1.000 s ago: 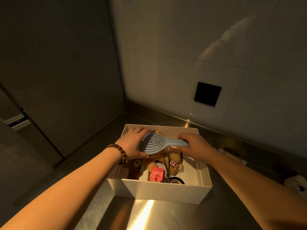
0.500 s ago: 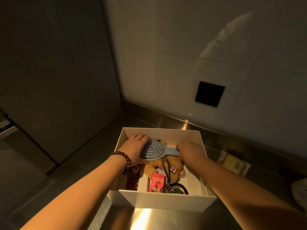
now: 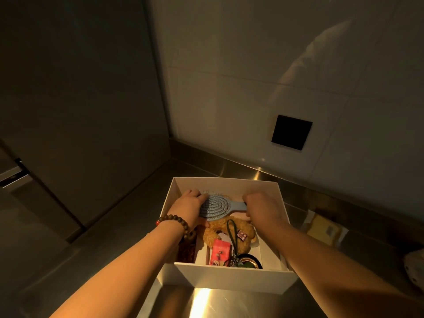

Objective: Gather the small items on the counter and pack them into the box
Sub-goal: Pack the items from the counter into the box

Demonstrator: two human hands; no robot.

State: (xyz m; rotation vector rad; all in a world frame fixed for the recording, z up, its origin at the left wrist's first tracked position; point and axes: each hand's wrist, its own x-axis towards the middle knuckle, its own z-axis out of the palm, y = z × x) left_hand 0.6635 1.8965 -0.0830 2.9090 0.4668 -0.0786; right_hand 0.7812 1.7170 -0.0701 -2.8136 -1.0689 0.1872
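A white open box [image 3: 231, 277] stands on the steel counter. Both my hands are inside it, holding a light blue hairbrush [image 3: 216, 206] low over the contents. My left hand [image 3: 189, 208], with a bead bracelet on the wrist, grips the brush's oval head. My right hand [image 3: 261, 208] is curled round its handle. Under the brush lies a tan plush toy [image 3: 215, 234] with a black cord. In front of that sit a pink packet [image 3: 220, 251], a round black and gold thing [image 3: 249, 262] and a dark red item [image 3: 187, 251].
A yellow packet [image 3: 323, 229] lies on the counter right of the box, and a white spotted thing [image 3: 415, 268] shows at the right edge. A tiled wall with a black square plate [image 3: 291, 132] rises behind. A dark cabinet [image 3: 80, 99] stands on the left.
Both hands have lowered the hairbrush from above the rim down into the box, toward its far side. The right hand now covers more of the handle.
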